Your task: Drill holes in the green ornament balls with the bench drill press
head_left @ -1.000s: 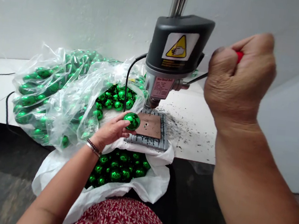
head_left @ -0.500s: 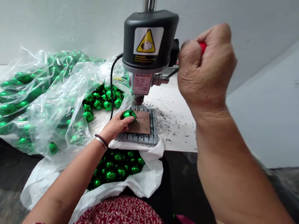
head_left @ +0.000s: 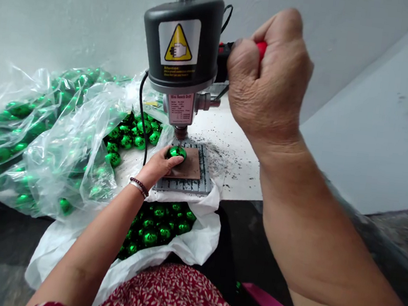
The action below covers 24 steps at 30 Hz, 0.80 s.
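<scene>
My left hand (head_left: 160,164) grips a shiny green ball (head_left: 177,154) on a brown board (head_left: 191,165), which lies on the grooved metal base (head_left: 181,185) of a bench drill (head_left: 181,45). The thin drill bit comes down onto the top of the ball; whether it has entered cannot be made out. My right hand (head_left: 271,77) is closed in a fist around a red-ended lever (head_left: 262,49) at the drill's right side, nearer the camera than the drill head.
Clear plastic bags (head_left: 68,142) of green balls cover the left of the white table (head_left: 239,169). Dark shavings lie around the base. An open white bag (head_left: 201,238) of green balls sits at my lap. A black cord (head_left: 139,111) hangs left of the drill.
The view has shifted, so the drill appears further left and larger. The ball now sits directly under the bit, with my left hand still on it. My right hand keeps its hold.
</scene>
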Each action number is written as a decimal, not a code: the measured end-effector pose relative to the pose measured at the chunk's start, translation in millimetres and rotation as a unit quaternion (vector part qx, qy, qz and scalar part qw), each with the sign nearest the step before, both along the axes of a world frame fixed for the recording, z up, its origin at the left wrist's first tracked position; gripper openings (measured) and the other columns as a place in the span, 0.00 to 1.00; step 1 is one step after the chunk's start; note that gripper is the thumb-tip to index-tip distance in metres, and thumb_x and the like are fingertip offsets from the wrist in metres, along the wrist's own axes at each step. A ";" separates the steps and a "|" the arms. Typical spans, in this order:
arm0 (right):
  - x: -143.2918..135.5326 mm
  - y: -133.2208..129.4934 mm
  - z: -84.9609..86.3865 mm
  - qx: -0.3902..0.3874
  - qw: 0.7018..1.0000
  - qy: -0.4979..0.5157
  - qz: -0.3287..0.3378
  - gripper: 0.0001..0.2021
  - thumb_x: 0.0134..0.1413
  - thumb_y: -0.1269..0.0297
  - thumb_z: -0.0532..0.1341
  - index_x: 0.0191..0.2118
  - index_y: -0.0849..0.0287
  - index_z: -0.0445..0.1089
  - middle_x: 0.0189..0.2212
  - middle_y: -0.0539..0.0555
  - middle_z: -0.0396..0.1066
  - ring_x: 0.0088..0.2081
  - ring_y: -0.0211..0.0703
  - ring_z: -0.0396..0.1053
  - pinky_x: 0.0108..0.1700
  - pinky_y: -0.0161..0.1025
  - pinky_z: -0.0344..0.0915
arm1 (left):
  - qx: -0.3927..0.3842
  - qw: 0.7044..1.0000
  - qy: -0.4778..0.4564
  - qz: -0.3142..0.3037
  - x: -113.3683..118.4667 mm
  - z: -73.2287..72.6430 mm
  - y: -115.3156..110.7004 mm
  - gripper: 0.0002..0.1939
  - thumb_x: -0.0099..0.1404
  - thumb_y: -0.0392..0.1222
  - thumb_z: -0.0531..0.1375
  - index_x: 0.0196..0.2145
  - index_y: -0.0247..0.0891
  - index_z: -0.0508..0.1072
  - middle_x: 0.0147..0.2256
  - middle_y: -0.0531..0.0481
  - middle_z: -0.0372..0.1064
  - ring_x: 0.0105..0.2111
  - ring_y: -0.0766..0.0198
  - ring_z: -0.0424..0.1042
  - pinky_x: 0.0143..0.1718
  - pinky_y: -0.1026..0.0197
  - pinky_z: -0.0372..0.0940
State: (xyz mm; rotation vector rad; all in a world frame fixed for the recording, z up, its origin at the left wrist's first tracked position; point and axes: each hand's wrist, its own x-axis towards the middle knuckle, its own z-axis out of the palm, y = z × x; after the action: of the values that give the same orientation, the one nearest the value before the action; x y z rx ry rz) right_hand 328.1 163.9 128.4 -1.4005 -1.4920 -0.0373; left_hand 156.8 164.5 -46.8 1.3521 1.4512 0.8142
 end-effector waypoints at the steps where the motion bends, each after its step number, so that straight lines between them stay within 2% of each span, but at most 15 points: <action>1: 0.2 0.1 -0.7 0.005 1.000 0.005 0.003 0.15 0.62 0.67 0.54 0.29 0.55 0.44 0.27 0.46 0.47 0.30 0.30 0.44 0.40 0.32 0.46 | 0.005 1.000 0.022 0.000 0.4 -0.5 0.3 0.23 0.61 0.45 0.64 0.53 0.37 0.73 0.29 0.53 0.69 0.20 0.69 0.62 0.23 0.65 0.61; 4: 0.8 -0.1 -1.1 0.004 1.000 0.006 0.001 0.16 0.62 0.67 0.55 0.29 0.55 0.43 0.27 0.46 0.47 0.30 0.30 0.45 0.40 0.32 0.47 | 0.045 0.993 0.104 -0.008 1.3 -2.8 1.1 0.30 0.57 0.46 0.68 0.57 0.38 0.72 0.33 0.49 0.73 0.29 0.60 0.71 0.33 0.59 0.68; 6: 0.7 -0.6 0.0 -0.003 1.000 -0.001 0.000 0.17 0.62 0.67 0.55 0.28 0.55 0.42 0.27 0.45 0.47 0.30 0.30 0.45 0.39 0.32 0.47 | 0.076 0.987 0.142 -0.015 1.4 -5.2 1.3 0.31 0.56 0.46 0.69 0.57 0.38 0.73 0.34 0.48 0.74 0.34 0.56 0.73 0.39 0.57 0.69; 11: 1.5 -0.8 -1.3 0.008 1.000 0.008 0.004 0.16 0.61 0.68 0.56 0.28 0.56 0.44 0.26 0.45 0.47 0.28 0.29 0.44 0.38 0.32 0.47 | 0.092 0.986 0.138 -0.027 1.5 -8.2 -1.3 0.27 0.57 0.47 0.68 0.54 0.38 0.74 0.32 0.52 0.73 0.31 0.60 0.72 0.36 0.60 0.68; 14: 5.2 -2.4 -14.1 0.069 0.997 0.012 0.031 0.11 0.60 0.66 0.55 0.30 0.57 0.49 0.25 0.44 0.48 0.27 0.27 0.45 0.37 0.30 0.49 | 0.094 0.986 0.134 -0.025 2.5 -6.4 -4.0 0.26 0.57 0.46 0.68 0.53 0.36 0.74 0.33 0.52 0.74 0.30 0.63 0.70 0.34 0.62 0.67; 18: 10.5 -9.8 -40.3 0.147 0.988 -0.015 0.044 0.08 0.62 0.61 0.51 0.34 0.59 0.56 0.26 0.44 0.52 0.27 0.25 0.49 0.37 0.28 0.52 | 0.104 0.986 0.125 -0.025 3.6 -5.8 -5.0 0.23 0.57 0.43 0.68 0.50 0.35 0.76 0.34 0.50 0.75 0.30 0.62 0.71 0.33 0.62 0.67; 21: 11.3 -16.2 -54.6 0.171 0.984 -0.030 0.031 0.08 0.62 0.61 0.53 0.34 0.60 0.58 0.26 0.44 0.56 0.27 0.24 0.50 0.35 0.28 0.52 | 0.119 0.986 0.117 -0.024 3.2 -8.1 -4.0 0.23 0.57 0.42 0.68 0.50 0.36 0.76 0.33 0.50 0.75 0.32 0.60 0.73 0.34 0.61 0.68; 24: 10.4 -19.6 -60.5 0.171 0.985 -0.032 0.014 0.07 0.60 0.63 0.54 0.35 0.61 0.61 0.27 0.45 0.61 0.27 0.24 0.53 0.34 0.28 0.54 | 0.127 0.984 0.120 -0.022 2.4 -10.1 -3.3 0.24 0.56 0.42 0.68 0.51 0.37 0.76 0.33 0.51 0.75 0.33 0.59 0.74 0.35 0.61 0.69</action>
State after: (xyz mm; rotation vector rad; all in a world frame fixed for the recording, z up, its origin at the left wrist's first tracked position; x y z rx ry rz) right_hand 338.5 144.2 67.8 -1.1089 -1.4766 -0.3092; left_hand 159.2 161.3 -56.9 1.7176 1.5325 0.8522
